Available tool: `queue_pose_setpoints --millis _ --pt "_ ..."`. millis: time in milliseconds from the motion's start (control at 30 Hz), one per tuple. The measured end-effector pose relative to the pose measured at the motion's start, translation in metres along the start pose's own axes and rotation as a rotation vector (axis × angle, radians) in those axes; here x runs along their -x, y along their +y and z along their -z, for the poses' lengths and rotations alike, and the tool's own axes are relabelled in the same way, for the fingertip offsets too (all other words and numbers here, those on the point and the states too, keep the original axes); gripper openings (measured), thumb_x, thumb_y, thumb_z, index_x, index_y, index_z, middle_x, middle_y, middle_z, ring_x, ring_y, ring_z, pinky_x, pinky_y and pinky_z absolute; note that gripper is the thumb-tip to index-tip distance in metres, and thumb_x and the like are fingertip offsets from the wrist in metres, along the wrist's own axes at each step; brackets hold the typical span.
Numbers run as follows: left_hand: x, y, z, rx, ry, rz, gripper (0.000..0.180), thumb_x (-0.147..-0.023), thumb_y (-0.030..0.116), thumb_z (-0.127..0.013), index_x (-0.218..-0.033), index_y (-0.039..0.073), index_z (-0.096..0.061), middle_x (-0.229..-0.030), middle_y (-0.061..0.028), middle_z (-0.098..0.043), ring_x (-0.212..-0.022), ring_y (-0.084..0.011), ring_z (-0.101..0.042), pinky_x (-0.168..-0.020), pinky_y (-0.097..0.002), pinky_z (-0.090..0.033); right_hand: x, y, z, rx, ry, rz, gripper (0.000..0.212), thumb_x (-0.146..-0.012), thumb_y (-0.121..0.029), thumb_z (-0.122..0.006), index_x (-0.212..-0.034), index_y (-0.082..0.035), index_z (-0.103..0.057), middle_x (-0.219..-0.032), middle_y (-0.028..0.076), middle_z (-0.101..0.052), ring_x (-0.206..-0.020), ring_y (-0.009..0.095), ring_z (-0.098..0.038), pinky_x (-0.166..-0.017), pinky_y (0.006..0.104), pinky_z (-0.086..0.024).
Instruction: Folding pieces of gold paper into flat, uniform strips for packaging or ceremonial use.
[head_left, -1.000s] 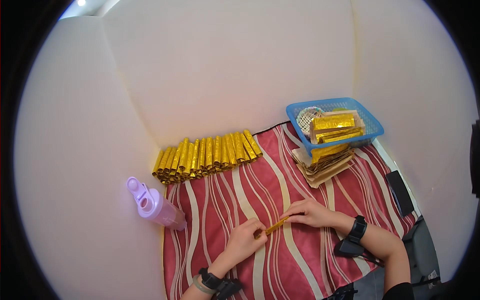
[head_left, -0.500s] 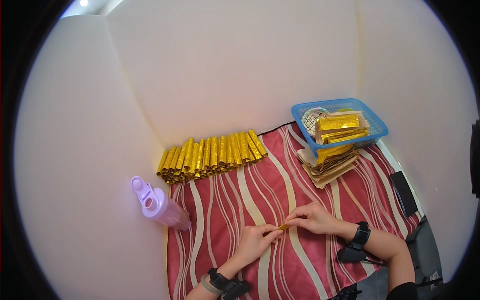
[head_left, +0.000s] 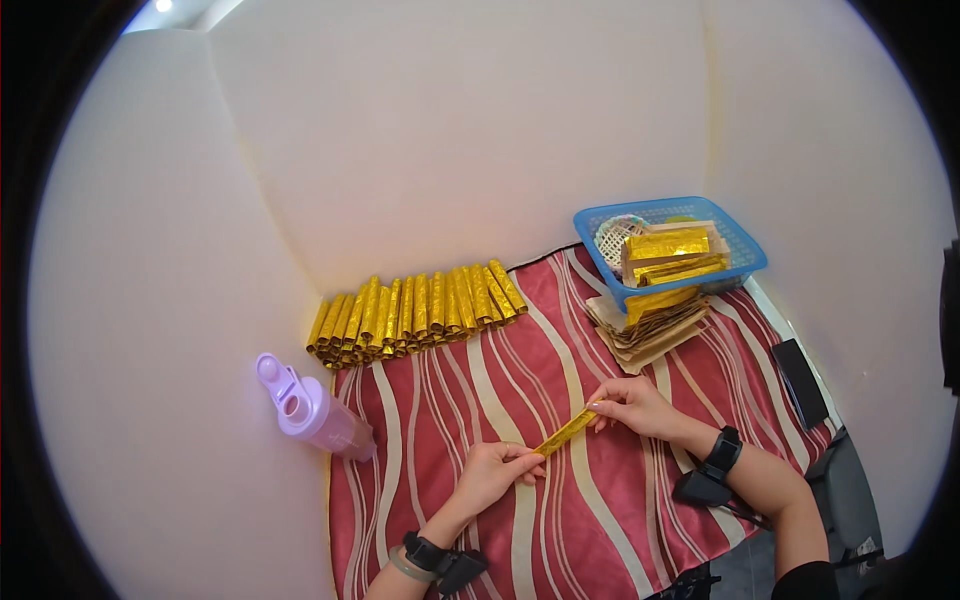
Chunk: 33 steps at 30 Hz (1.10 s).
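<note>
Your left hand and right hand hold a slim gold piece between them

At your far left, a lilac bottle with a flip-top lid leans outward in the wide view, its base on the edge of a red cloth with wavy cream and brown stripes. Next, at the back of the cloth near the pale wall, a row of shiny gold rolls lies side by side, piled in layers, their open ends towards you.

Nearer to you, your left hand pinches the lower left end of the gold piece between thumb and fingers. A black strap and a pale bangle circle that wrist. The piece slants up to the right just in front of you, over the middle of the cloth; whether it is rolled or folded, you cannot tell. Your right hand closes its fingertips on the upper right end, with another black strap around the wrist.

Beyond your right hand, a stack of brown and gold sheets lies by a blue basket. The basket holds more gold sheets and a round woven item. At the far right, a flat black object rests near the cloth's edge.
</note>
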<state>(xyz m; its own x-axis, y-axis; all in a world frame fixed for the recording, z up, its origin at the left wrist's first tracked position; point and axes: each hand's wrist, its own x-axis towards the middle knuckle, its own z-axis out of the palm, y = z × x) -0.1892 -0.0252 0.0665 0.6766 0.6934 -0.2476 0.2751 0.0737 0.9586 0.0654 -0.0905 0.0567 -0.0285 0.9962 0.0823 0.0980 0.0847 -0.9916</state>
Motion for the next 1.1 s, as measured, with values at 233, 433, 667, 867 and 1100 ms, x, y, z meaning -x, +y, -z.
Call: queue_pose_setpoints --millis 233,433,667,867,1100 --pt "0.012 0.017 -0.009 -0.349 0.071 -0.102 0.017 -0.09 0.012 -0.065 -0.094 -0.003 -0.07 -0.074 -0.0064 -0.07 -0.069 -0.0086 -0.066 -0.065 -0.0201 -0.051 0.002 -0.008 0.011 -0.022 -0.082 -0.17 0.019 -0.095 -0.018 -0.059 -0.097 -0.001 -0.068 -0.079 0.007 -0.069 -0.066 0.009 -0.065 -0.057 0.0198 -0.048" --pt "0.009 0.014 -0.006 -0.264 -0.031 -0.287 0.021 -0.086 0.011 -0.069 -0.103 -0.001 -0.068 -0.089 -0.0032 -0.068 -0.083 -0.007 -0.063 -0.072 -0.0205 -0.05 0.005 -0.019 -0.008 0.131 -0.137 -0.051 0.023 -0.092 -0.022 -0.064 -0.1 -0.001 -0.07 -0.081 0.003 -0.069 -0.069 0.007 -0.064 -0.061 0.0216 -0.05" --pt "0.007 0.011 -0.016 -0.183 -0.079 -0.131 0.046 -0.084 0.002 -0.069 -0.128 0.0 -0.054 -0.099 -0.003 -0.062 -0.085 -0.008 -0.06 -0.075 -0.0235 -0.051 0.01 -0.023 -0.02 0.212 -0.232 0.099 0.037 -0.086 -0.009 -0.071 -0.119 -0.001 -0.06 -0.083 0.003 -0.066 -0.077 0.007 -0.06 -0.068 0.0218 -0.047" --pt "0.011 0.012 -0.019 0.17 -0.097 -0.252 0.055 -0.084 -0.001 -0.067 -0.135 0.002 -0.046 -0.115 -0.0043 -0.056 -0.09 -0.0103 -0.059 -0.076 -0.022 -0.051 0.011 -0.022 -0.02 -0.005 -0.264 0.006 0.048 -0.084 -0.003 -0.071 -0.123 -0.003 -0.044 -0.082 0.005 -0.064 -0.076 0.008 -0.06 -0.066 0.022 -0.047" --pt "0.013 0.022 -0.014 -0.189 -0.117 -0.395 0.041 -0.083 -0.002 -0.068 -0.122 0.004 -0.055 -0.114 -0.0039 -0.057 -0.093 -0.0098 -0.058 -0.08 -0.0229 -0.053 0.014 -0.023 -0.024 -0.032 -0.309 0.025 0.033 -0.085 -0.002 -0.07 -0.112 -0.002 -0.051 -0.086 0.005 -0.065 -0.078 0.009 -0.062 -0.068 0.0219 -0.048"
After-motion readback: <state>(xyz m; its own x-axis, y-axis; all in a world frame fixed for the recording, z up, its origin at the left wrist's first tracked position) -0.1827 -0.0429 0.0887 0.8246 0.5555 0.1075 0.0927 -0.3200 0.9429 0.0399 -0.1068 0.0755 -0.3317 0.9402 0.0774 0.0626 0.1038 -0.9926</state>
